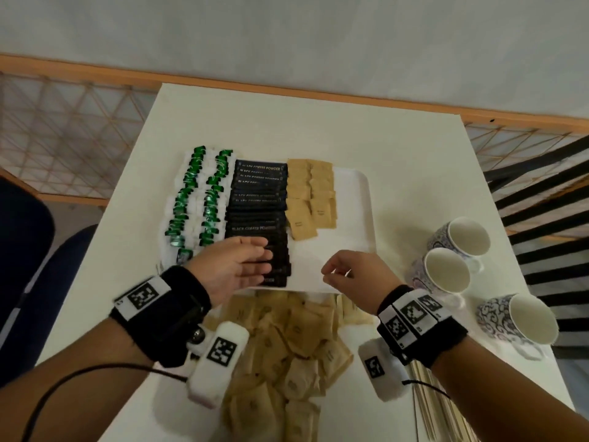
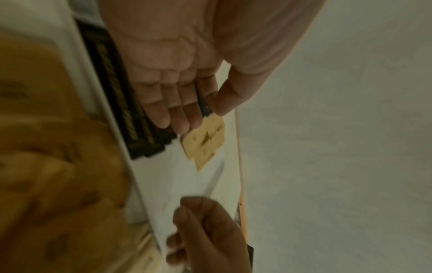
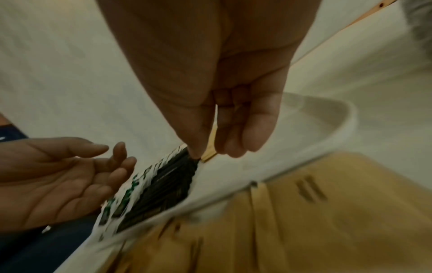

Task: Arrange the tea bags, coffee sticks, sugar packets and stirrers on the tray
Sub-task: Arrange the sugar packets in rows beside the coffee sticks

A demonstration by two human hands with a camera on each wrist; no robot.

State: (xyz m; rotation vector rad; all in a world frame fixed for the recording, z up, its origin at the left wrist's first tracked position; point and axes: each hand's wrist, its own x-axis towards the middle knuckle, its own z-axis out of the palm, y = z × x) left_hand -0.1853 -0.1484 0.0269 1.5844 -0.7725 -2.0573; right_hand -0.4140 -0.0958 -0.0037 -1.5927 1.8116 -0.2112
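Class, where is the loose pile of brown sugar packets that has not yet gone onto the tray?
In the head view the loose sugar packets lie on the table just in front of the tray's near edge, between the person's two forearms.

Straight fingers (image 2: 163, 103) over coffee sticks (image 2: 131, 118)

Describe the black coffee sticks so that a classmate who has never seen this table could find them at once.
Start at the white rectangular tray on the white table. The black coffee sticks lie across it in one long stacked column, between green-and-white tea bags and brown paper sugar packets. Only they are dark, printed "Black Coffee Powder".
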